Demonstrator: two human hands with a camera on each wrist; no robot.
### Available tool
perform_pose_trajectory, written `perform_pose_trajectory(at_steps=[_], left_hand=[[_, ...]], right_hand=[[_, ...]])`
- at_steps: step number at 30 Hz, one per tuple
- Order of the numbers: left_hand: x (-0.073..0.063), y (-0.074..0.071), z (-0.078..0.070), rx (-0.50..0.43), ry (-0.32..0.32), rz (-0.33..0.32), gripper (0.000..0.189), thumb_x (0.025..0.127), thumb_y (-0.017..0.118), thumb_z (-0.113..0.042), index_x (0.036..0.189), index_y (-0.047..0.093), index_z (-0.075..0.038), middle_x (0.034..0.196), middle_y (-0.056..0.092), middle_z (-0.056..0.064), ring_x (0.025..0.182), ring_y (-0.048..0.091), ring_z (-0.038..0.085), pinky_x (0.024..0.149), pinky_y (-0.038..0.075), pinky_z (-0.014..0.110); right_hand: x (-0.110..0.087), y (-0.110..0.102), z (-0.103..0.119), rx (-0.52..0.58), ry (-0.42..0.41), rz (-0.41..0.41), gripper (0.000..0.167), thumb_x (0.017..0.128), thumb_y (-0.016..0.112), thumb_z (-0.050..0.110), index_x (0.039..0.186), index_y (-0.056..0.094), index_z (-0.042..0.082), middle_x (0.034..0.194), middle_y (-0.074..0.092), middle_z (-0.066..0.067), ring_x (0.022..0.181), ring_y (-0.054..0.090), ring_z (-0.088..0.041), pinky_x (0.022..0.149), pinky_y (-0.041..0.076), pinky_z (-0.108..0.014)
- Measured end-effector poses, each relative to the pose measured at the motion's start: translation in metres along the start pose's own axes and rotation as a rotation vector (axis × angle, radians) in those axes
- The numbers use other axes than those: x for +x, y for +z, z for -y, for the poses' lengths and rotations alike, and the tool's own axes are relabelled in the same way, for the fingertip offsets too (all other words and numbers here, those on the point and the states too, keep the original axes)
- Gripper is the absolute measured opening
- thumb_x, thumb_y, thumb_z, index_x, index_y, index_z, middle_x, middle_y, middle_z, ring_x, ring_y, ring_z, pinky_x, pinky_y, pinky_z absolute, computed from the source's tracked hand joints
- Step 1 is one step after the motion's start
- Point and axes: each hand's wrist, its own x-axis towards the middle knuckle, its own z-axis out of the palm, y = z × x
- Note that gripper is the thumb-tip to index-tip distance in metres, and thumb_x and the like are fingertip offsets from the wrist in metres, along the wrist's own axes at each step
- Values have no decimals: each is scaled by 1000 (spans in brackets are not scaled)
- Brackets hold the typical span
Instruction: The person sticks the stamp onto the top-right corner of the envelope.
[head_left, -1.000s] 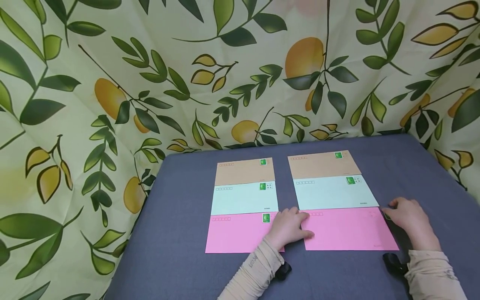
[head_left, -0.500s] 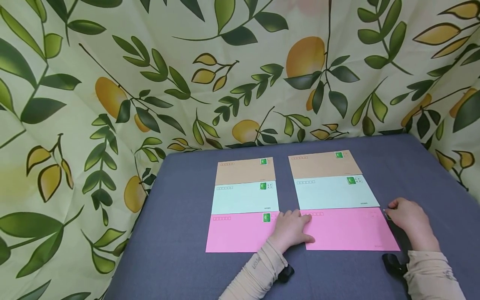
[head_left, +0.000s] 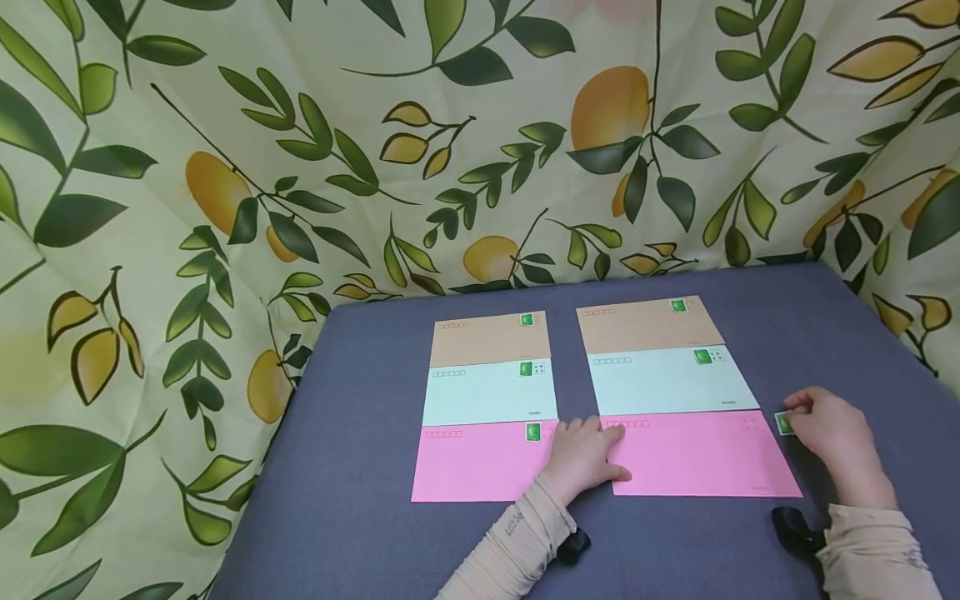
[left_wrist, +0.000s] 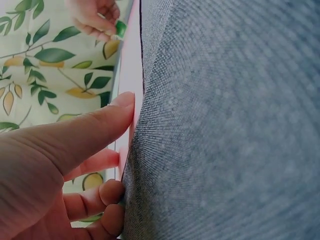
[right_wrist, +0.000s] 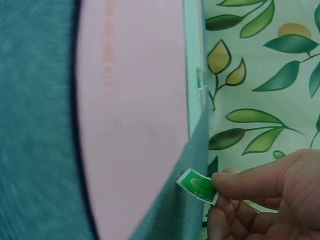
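My right hand (head_left: 836, 437) pinches a small green postage stamp (right_wrist: 196, 186) between thumb and fingers, just off the right edge of a pink envelope (head_left: 701, 462). That envelope bears printed postcode boxes at its upper left and shows no stamp. Spread flat, my left hand (head_left: 583, 457) rests with its thumb and index finger on the envelope's left edge, its other fingertips beside the left pink envelope (head_left: 465, 467). The left one carries a green stamp (head_left: 533, 432) at its upper right. In the left wrist view, the thumb (left_wrist: 102, 122) lies along the pink paper.
Above the pink envelopes lie light-blue envelopes (head_left: 487, 396) (head_left: 660, 387) and brown envelopes (head_left: 480, 342) (head_left: 637, 327), all stamped, in two columns. A blue-grey cloth covers the table (head_left: 337, 450). Behind hangs a leaf-patterned curtain (head_left: 315, 50).
My right hand has shifted slightly right, away from the envelope, and the stamp in it now shows its green face. My left hand has moved only slightly.
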Motion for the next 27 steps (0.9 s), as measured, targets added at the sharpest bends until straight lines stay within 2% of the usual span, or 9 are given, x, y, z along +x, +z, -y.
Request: perform_pose_trajectory(at_steps=[4,12,18,27], left_hand=[[0,0,0,-13,-7,-12,59,72,73,-53,126,56,-37,103,59,-7,80,46,9,72,33,24],[0,1,-2,-14,-14,-20,58,70,74,-54,123,58,-36,103,61,-7,78,46,10,71,32,25],[0,1,0,-39,-14,-15,59,71,74,-53,124,57,-36,104,61,-7,78,45,10,72,32,25],[1,2,1,-27,-10,1,59,71,73,-54,125,56,-37,105,60,-6,80,45,11,71,32,26]], right_hand=[[-2,-5,0,4,-45,-7,27,87,52,10,103,52,-12,84,53,-25,72,48,-31,54,34,-28],[2,-5,8,63,-104,136,39,88,58,20,111,52,-11,90,59,-23,75,54,-25,57,40,-27],[9,5,14,109,-152,212,40,89,59,21,110,52,-12,88,60,-16,73,51,-13,58,42,-26],[15,22,20,87,-118,235,34,87,59,19,106,54,-9,87,57,-17,79,50,-24,59,39,-27]])
